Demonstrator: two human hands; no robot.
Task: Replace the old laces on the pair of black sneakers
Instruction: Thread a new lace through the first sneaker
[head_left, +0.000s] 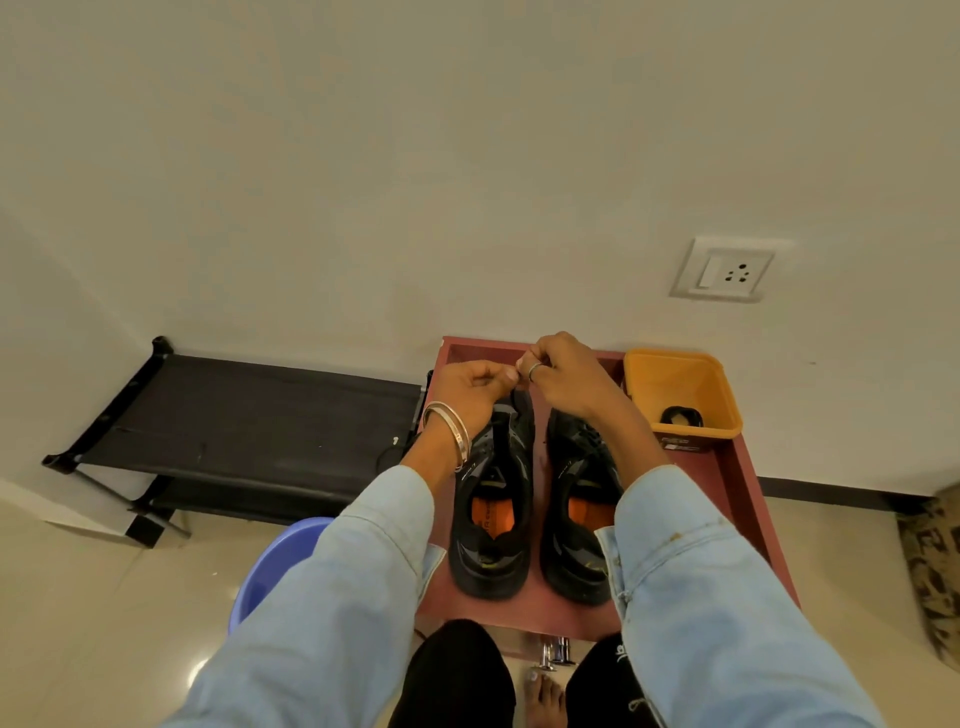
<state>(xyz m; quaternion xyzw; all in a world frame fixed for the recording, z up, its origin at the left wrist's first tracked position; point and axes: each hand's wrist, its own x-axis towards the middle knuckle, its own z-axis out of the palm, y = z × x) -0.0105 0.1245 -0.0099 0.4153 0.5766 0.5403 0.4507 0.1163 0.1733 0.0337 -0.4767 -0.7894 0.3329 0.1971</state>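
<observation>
Two black sneakers with orange insoles stand side by side on a reddish-brown table (737, 483), toes pointing away from me. The left sneaker (493, 519) has its tongue raised. The right sneaker (576, 514) still shows black laces across its front. My left hand (470, 387), with bangles on the wrist, and my right hand (563, 376), with a ring, meet above the left sneaker's toe. Both pinch a black lace end (519, 397) that rises from that shoe.
An orange plastic bin (685, 395) stands at the table's far right corner with a dark coiled item (681, 417) inside. A black low rack (244, 431) runs along the wall to the left. A blue tub (275, 566) sits on the floor near my left arm.
</observation>
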